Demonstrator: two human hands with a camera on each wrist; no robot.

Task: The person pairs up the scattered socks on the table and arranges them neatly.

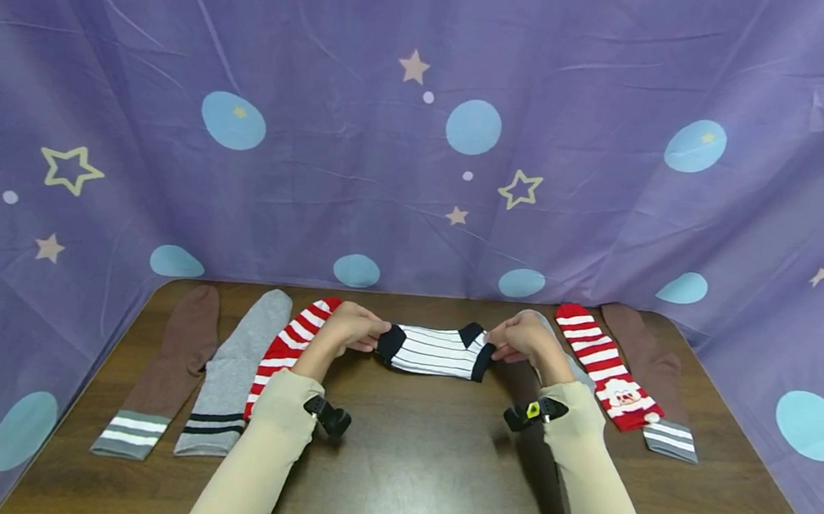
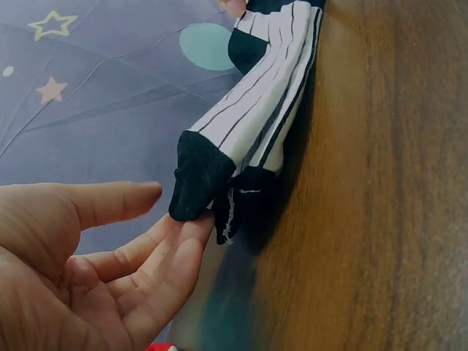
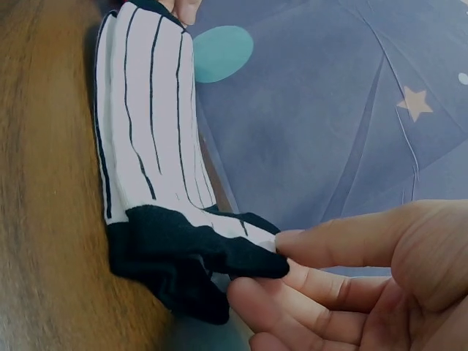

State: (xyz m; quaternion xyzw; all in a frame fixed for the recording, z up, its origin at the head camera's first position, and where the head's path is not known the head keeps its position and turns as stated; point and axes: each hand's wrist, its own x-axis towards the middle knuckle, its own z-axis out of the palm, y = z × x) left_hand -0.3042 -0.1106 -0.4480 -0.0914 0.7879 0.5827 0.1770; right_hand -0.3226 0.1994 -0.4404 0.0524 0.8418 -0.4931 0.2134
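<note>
A pair of short white socks (image 1: 435, 352) with thin dark stripes and black toes, heels and cuffs lies crosswise at the back of the table, one sock over the other. At the black toe end (image 2: 201, 175), my left hand (image 1: 353, 326) touches the fabric with its fingers; in the left wrist view the thumb stands apart from it. My right hand (image 1: 527, 340) pinches the cuff end (image 3: 256, 256) between thumb and fingers. Both socks (image 3: 153, 124) show as layers in the right wrist view, the lower one partly hidden.
Left of the hands lie a brown sock (image 1: 170, 366), a grey sock (image 1: 236, 381) and a red-and-white striped sock (image 1: 290, 345). On the right are a brown sock (image 1: 646, 357), a red striped sock (image 1: 600, 361) and a grey one (image 1: 581, 374), mostly hidden. A purple curtain (image 1: 313, 196) backs the table.
</note>
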